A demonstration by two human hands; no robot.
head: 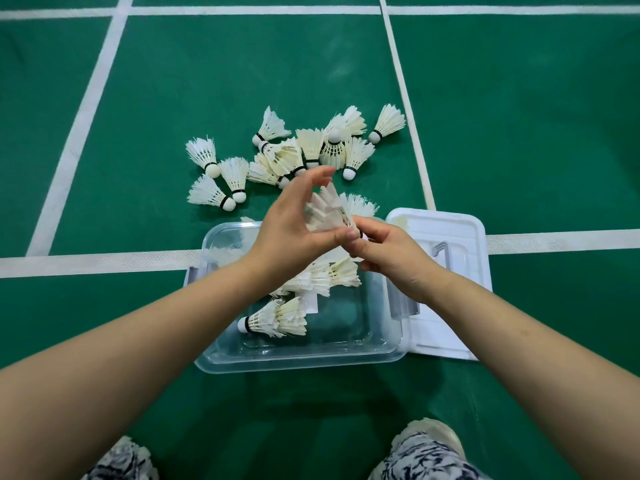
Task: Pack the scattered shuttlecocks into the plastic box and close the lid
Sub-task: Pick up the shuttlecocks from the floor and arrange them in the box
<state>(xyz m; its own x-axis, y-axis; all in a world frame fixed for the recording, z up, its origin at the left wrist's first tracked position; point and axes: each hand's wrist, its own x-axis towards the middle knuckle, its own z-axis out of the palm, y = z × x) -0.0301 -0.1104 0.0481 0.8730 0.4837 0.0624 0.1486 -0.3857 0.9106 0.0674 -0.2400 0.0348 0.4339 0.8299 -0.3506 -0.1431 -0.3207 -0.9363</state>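
A clear plastic box [304, 355] stands open on the green floor with several white shuttlecocks [273, 320] lying inside. Its white lid [450, 237] lies flat just to the right of it. Above the far edge of the box both hands meet on one shuttlecock [325, 211]: my right hand [388, 254] pinches its cork end, and my left hand [291, 223] curls around its feathers. Beyond the box, several more shuttlecocks [311, 147] lie scattered in a pile on the floor.
White court lines [86, 261] cross the green floor, one running under the box. My patterned trouser legs [422, 455] show at the bottom edge. Bare floor lies left and right of the pile.
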